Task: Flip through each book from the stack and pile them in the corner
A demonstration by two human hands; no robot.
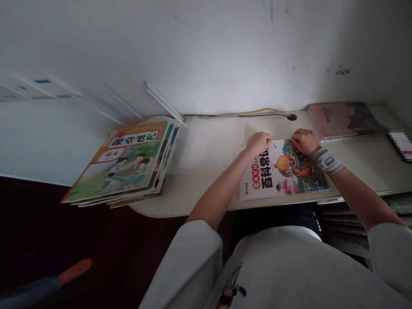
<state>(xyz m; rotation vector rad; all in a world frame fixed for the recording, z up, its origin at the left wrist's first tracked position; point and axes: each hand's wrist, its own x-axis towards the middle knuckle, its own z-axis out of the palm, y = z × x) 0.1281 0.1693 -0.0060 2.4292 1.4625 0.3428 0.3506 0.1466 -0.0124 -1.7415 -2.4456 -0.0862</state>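
Note:
A book with a colourful cover point(289, 171) lies on the white desk near its front edge, showing large dark characters and an orange gourd-shaped figure. My left hand point(258, 144) has its fingers curled at the far edge of the book, on the left. Along that same edge, farther right, my right hand point(305, 141) pinches the book, with a grey band around the wrist. The fingertips of both hands are partly hidden.
A stack of books point(128, 161) overhangs the left end of the desk point(206, 171). At the back right lies another pile of books point(344, 120), with a phone point(402, 145) beyond it. A yellow cable point(244, 111) runs along the wall to a hole.

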